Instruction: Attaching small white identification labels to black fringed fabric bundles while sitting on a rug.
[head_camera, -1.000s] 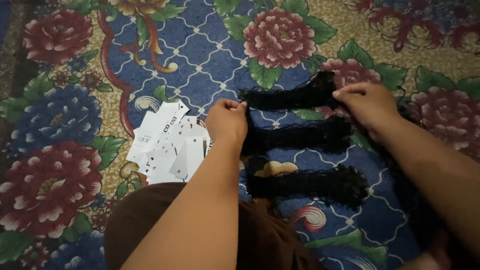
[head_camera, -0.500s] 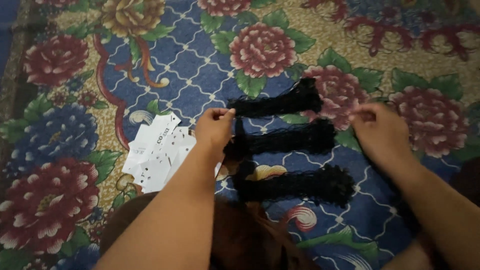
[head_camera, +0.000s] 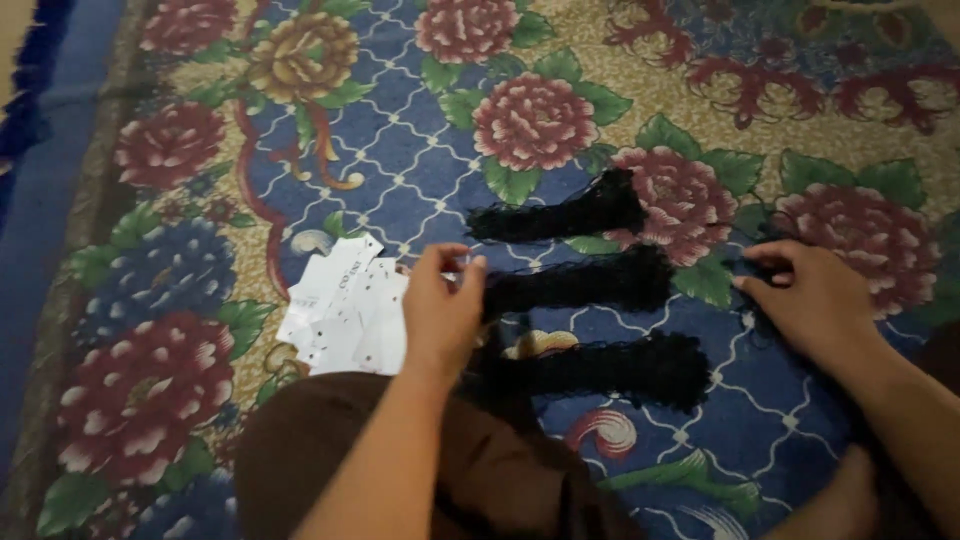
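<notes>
Three long black fuzzy bundles lie side by side on the flowered carpet (head_camera: 420, 170): a far bundle (head_camera: 560, 215), a middle bundle (head_camera: 590, 282) and a near bundle (head_camera: 610, 368). My left hand (head_camera: 440, 315) rests at the left end of the middle bundle, fingers pinched on a small white paper tag. A loose pile of white paper tags (head_camera: 345, 310) lies just left of that hand. My right hand (head_camera: 815, 295) lies to the right of the bundles, its fingers closed on thin black threads on the carpet.
My knee in brown cloth (head_camera: 400, 460) fills the lower middle. A bare foot (head_camera: 850, 495) shows at the lower right. A blue border (head_camera: 50, 200) runs along the carpet's left edge.
My right hand has slid from the far bundle's right end out to the right and down. My left hand moved from the far bundle's left end to the middle one's.
</notes>
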